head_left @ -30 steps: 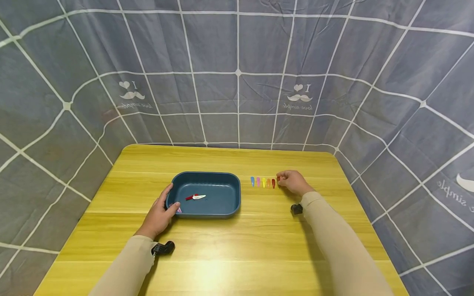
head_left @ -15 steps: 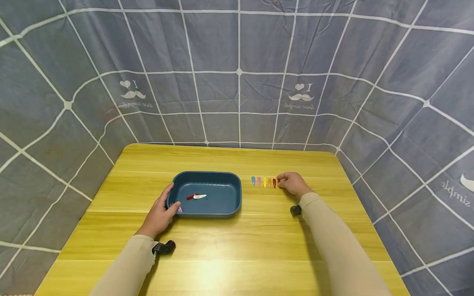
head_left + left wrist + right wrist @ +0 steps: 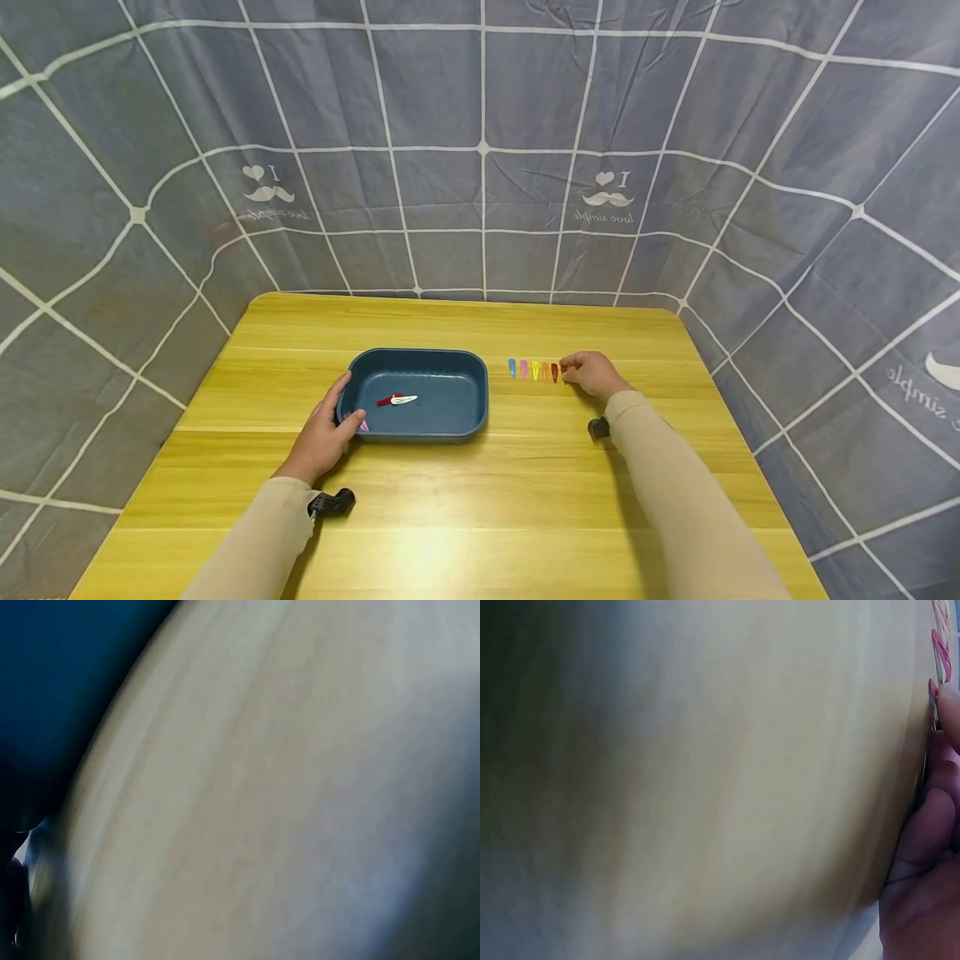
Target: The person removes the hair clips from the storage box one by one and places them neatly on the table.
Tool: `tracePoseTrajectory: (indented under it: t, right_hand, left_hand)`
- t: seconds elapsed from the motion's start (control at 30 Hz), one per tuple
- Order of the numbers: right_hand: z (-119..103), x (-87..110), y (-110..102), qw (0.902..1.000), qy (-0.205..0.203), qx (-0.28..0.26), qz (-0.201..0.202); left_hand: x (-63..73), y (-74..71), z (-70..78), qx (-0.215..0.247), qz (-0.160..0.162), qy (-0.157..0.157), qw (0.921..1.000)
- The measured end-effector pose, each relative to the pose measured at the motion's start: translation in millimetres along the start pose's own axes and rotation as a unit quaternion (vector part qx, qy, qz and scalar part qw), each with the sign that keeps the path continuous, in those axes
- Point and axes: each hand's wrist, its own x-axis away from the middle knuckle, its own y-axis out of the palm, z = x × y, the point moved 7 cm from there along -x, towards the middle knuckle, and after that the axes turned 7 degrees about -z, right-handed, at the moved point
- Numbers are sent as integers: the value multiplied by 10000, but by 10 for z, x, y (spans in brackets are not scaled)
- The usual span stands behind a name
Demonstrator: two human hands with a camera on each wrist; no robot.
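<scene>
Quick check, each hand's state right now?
Left hand: closed, gripping the blue tray by its rim.
Right hand: closed, pinching a red clip.

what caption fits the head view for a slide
Left hand grips a blue tray; right hand pinches a red hair clip at the right end of a row of clips.

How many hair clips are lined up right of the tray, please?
6, left to right: blue clip, pink clip, yellow clip, orange clip, red clip, then second red clip, partly hidden, pinched by the right hand.
</scene>
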Motion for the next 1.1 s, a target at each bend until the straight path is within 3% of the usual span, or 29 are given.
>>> tracePoseTrajectory:
  t: [0.6,1.1]
  right_hand:
    - [37,28,26,9990,183,-391,-88]
    - [13,48,9,9991,168,-393,-82]
  left_hand:
    - [19,-8,10,-27,-19,-73,10000]
    - [11,-8,12,-21,-48,-63,10000]
